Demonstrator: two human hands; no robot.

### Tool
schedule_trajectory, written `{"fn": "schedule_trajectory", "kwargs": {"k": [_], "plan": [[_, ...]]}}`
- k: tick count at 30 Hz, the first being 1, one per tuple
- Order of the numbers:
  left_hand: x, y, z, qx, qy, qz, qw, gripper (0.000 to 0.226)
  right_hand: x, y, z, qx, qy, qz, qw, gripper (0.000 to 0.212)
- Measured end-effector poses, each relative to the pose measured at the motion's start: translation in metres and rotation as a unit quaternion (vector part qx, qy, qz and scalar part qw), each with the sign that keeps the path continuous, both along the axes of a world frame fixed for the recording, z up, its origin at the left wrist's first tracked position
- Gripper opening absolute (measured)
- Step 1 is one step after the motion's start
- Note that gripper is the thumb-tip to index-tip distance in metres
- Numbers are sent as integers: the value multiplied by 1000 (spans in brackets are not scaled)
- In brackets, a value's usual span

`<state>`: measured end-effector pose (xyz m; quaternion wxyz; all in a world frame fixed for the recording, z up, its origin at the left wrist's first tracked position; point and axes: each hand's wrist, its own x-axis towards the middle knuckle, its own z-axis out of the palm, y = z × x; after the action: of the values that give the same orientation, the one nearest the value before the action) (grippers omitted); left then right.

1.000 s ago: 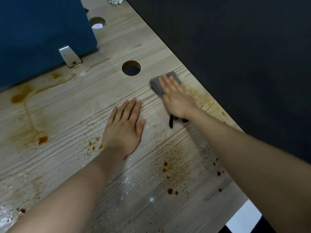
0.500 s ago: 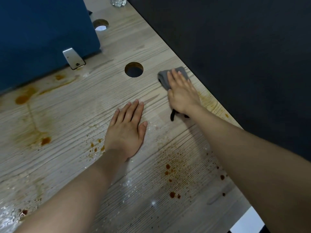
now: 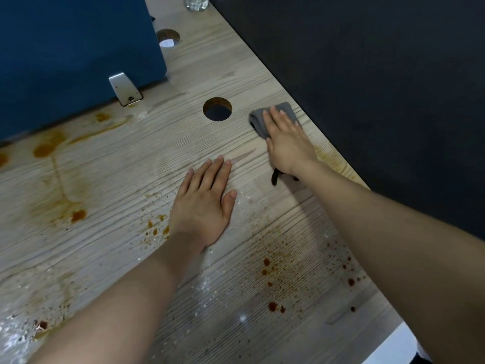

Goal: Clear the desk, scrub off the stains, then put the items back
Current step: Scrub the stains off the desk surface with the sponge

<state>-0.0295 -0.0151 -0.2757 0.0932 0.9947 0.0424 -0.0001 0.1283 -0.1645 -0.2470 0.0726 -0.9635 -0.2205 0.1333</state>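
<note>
So the wood-grain desk is a proper mess: orange-brown stains pooled over on the left below the blue partition, and a scatter of darker rust-coloured splatter nearer the front edge. There's a round cable hole cut in the top just left of the cloth, a second hole further back, and a metal bracket clamping the partition's foot to the desk. Bottom of a clear bottle peeks in at the far end. A dark panel runs along the right edge.

Left hand is planted palm-down in the middle of the desk, fingers straight and together, thumb out to the side. Right hand is reaching further back, fingers laid flat and pressing down on a grey cloth near the right edge. Something dark pokes out under the right wrist, can't tell what.
</note>
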Motion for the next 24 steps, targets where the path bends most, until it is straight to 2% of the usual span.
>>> {"fn": "schedule_trajectory", "kwargs": {"k": [4,8,12,14,15,16,18,20,21,22,24], "plan": [[-1,0,0,-4,0,-1,1000,59,-25,8,7,0,8,12,1000,87],[-1,0,0,1,-2,0,1000,59,-57,9,13,-7,14,74,997,80],[1,-1,0,-5,6,0,1000,56,-70,12,26,-18,14,94,995,69],[-1,-1,2,-9,5,-1,1000,57,-70,10,42,42,46,51,997,61],[-1,-1,2,-11,3,-2,1000,56,-68,9,51,118,76,5,990,58],[-1,-1,2,-13,1,-2,1000,56,-66,8,58,218,114,-47,968,56],[-1,0,2,-13,-3,-2,1000,57,-63,10,63,389,212,-142,885,57],[-2,1,1,-8,-9,-5,1000,58,-62,14,60,483,308,-218,790,56],[-2,1,1,-6,-11,-5,1000,58,-60,15,56,498,331,-246,763,54],[-2,1,0,-6,-12,-5,1000,58,-58,14,52,495,324,-261,763,51],[-1,1,-2,-12,-10,-3,1000,57,-49,4,45,425,206,-271,839,42]]}}
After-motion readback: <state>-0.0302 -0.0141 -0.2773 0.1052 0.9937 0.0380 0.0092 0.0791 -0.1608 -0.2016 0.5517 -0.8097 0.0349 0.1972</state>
